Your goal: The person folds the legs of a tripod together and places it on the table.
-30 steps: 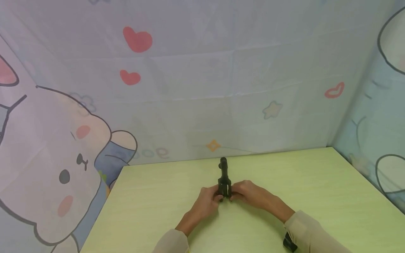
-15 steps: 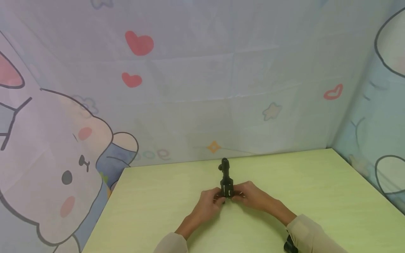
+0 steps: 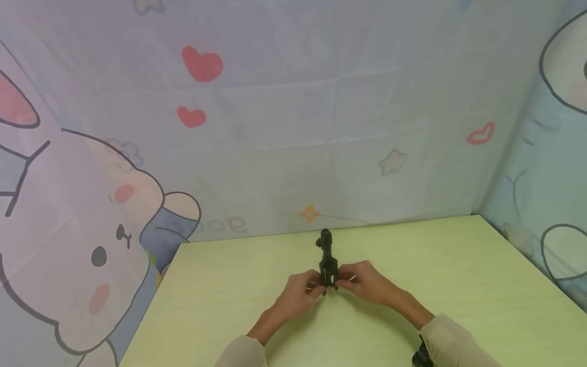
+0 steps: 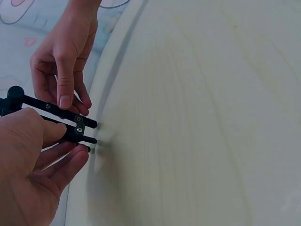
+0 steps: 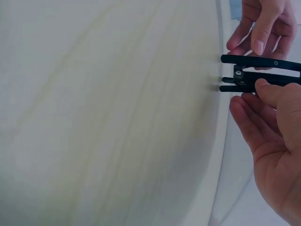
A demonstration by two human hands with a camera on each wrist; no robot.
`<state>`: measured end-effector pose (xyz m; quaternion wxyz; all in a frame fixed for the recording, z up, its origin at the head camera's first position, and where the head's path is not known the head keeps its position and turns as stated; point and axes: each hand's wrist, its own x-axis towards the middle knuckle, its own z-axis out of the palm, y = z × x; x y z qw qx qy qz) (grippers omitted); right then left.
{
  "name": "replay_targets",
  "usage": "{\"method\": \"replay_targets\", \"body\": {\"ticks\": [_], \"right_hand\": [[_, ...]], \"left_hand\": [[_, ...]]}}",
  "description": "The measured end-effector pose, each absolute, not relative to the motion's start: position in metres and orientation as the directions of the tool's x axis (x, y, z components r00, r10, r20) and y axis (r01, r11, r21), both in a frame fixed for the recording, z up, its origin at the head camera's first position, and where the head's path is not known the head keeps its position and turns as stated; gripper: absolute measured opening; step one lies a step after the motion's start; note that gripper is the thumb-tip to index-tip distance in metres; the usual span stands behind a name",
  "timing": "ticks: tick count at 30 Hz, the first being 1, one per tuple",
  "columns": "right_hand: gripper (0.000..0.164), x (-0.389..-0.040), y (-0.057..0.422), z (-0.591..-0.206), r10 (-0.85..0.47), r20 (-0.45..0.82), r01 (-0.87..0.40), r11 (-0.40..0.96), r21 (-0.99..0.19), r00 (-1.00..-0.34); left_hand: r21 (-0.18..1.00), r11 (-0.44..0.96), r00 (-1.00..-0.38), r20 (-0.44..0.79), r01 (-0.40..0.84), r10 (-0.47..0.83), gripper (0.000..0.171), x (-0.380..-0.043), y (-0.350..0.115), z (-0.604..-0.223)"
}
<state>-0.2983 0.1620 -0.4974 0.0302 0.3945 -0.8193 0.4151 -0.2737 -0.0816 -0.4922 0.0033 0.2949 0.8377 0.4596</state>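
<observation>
Two hands hold one black tripod above the table's far middle part.
The left hand (image 3: 297, 294) and the right hand (image 3: 367, 280) both have the fingers bent, each pinching the black tripod (image 3: 328, 265) low, from its own side, near the legs (image 4: 61, 112). The leg tips point to the pale table (image 3: 229, 285); whether they touch it, I cannot tell. Beside the right sleeve (image 3: 451, 341) there is a black item (image 3: 422, 357), partly hidden. Behind stands a printed cloth (image 3: 284, 178).
</observation>
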Motion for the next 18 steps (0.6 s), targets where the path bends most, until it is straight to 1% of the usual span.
{"method": "replay_targets", "body": {"ticks": [5, 10, 18], "right_hand": [[0.009, -0.298, 0.159, -0.498, -0.626, 0.378, -0.663, 0.313, -0.68, -0.683], [0.007, -0.298, 0.156, -0.5, -0.621, 0.376, -0.661, 0.321, -0.679, -0.688], [0.015, -0.302, 0.153, -0.502, -0.61, 0.369, -0.658, 0.354, -0.665, -0.701]], "left_hand": [[0.767, 0.405, -0.825, 0.276, 0.498, 0.493, 0.015, -0.275, -0.087, -0.479], [0.728, 0.419, -0.811, 0.324, 0.543, 0.488, 0.016, -0.276, -0.093, -0.443], [0.663, 0.412, -0.755, 0.379, 0.625, 0.535, 0.033, -0.274, -0.094, -0.381]]}}
